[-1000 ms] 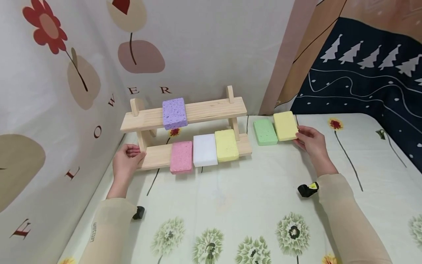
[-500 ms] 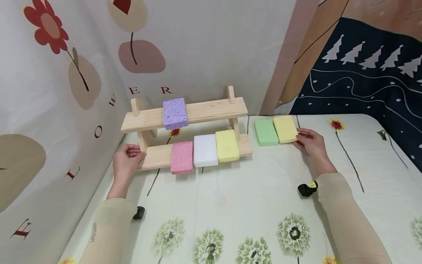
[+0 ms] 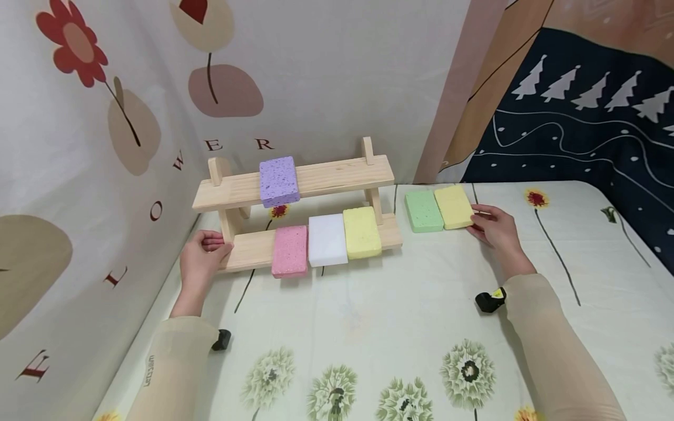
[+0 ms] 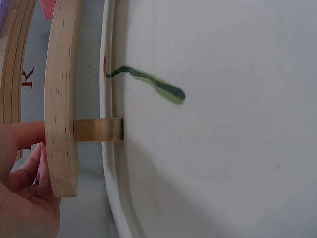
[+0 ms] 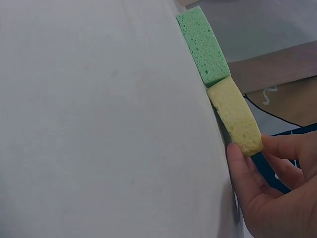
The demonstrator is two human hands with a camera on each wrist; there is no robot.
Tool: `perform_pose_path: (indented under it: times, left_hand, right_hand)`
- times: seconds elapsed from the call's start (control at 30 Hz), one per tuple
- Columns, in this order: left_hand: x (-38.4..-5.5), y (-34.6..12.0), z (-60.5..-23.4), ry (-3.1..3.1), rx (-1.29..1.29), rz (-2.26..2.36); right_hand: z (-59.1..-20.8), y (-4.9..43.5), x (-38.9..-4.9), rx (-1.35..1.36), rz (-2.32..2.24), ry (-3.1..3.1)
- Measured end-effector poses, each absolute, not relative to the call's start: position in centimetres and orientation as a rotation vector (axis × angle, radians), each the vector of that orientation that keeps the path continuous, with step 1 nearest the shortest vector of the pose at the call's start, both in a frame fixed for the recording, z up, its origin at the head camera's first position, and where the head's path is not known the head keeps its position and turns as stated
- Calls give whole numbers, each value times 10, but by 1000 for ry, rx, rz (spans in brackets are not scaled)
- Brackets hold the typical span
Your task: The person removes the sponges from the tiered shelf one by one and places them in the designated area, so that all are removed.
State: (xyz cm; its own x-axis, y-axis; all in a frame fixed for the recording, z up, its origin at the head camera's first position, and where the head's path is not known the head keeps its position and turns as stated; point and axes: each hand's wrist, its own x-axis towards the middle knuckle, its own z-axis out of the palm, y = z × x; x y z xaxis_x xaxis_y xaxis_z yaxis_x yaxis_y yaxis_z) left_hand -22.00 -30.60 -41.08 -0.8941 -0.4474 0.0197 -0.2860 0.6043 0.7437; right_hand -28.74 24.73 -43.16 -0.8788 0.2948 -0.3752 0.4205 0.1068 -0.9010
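My right hand pinches a yellow sponge by its right end. In the right wrist view the thumb and fingers sit on either side of that end, and the other end meets a green sponge. My left hand grips the left end of the lower board of a two-tier wooden shelf. The left wrist view shows the board edge-on, with curled fingers beside it. On the lower board lie a pink sponge, a white sponge and another yellow sponge. A purple sponge rests on the upper board.
A patterned cloth covers the table. Hanging fabric stands right behind the shelf and along the left side. Dark fabric with white trees rises at the back right. A black wrist device sits at the right sleeve.
The yellow sponge in my right hand has come down from a tilted, raised position and shifted slightly left, flat beside the green one. My left hand and the shelf stay put.
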Motion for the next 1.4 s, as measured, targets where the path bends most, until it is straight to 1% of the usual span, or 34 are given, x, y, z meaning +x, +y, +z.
perform_pose_path:
  times: [0.5, 1.4]
  left_hand:
    - [-220, -306, -411, -2628, 613, -1164]
    - [-218, -306, -411, -2631, 598, -1148]
  right_hand:
    - [-428, 248, -287, 695, -1765, 2352]
    - [-424, 253, -278, 593, -1835, 2358]
